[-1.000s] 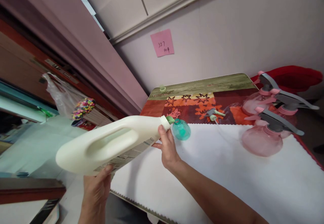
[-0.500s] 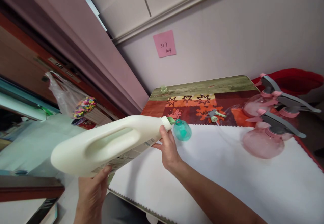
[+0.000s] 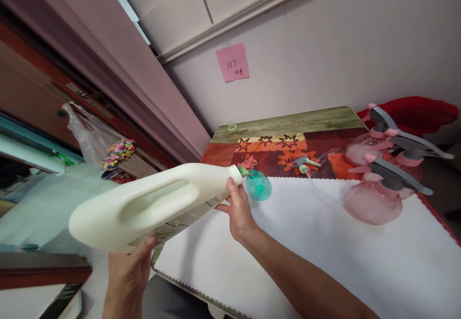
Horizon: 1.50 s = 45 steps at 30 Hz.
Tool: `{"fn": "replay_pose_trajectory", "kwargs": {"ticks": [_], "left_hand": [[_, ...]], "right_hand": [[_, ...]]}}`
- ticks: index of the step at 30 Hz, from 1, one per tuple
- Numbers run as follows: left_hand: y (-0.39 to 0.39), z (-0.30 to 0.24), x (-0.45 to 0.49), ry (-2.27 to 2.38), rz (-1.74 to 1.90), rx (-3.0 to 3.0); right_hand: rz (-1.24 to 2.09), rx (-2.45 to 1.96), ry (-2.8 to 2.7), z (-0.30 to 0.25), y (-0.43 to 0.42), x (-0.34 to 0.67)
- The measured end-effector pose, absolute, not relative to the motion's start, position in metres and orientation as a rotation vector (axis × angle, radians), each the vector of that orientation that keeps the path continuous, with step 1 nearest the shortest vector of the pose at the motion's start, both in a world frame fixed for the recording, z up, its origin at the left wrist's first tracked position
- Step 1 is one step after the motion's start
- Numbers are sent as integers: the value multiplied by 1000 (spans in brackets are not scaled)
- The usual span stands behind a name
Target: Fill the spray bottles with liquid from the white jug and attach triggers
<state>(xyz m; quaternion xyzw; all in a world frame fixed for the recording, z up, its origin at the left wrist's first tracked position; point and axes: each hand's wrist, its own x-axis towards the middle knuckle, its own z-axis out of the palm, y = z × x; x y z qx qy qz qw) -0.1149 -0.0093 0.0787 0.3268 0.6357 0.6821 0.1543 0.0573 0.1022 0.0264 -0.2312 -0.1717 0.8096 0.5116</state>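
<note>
A large cream detergent bottle (image 3: pixel 169 175) with a moulded handle lies tilted almost level in the air, its neck to the right. My left hand (image 3: pixel 131 261) is closed under its lower body, thumb on the label. Around the neck, my right hand (image 3: pixel 237 208) grips from below. The bottle's green spout (image 3: pixel 243 170) is right beside the mouth of a small round teal spray bottle (image 3: pixel 258 187), which has no head on and stands on the table; no stream of liquid can be made out. A grey-green spray head (image 3: pixel 304 164) with its tube lies beyond it.
Several pink spray bottles (image 3: pixel 372 203) with grey triggers stand at the right of the white-covered table (image 3: pixel 324 261). A pale green cap (image 3: pixel 232 127) sits near the back edge. A plastic bag (image 3: pixel 88 131) hangs at left. Behind the table's right corner is a red basin (image 3: pixel 414 115).
The view has shifted very slightly. Both hands keep their hold on the detergent bottle, whose base end sits a touch farther left; its spout remains at the teal bottle's mouth.
</note>
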Motion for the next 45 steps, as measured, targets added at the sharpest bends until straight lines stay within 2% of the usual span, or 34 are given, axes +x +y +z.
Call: {"fn": "replay_pose_trajectory", "kwargs": {"ticks": [45], "left_hand": [[-11, 97, -107, 1933, 1970, 924]], "right_hand": [[1997, -518, -352, 33, 102, 61]]}}
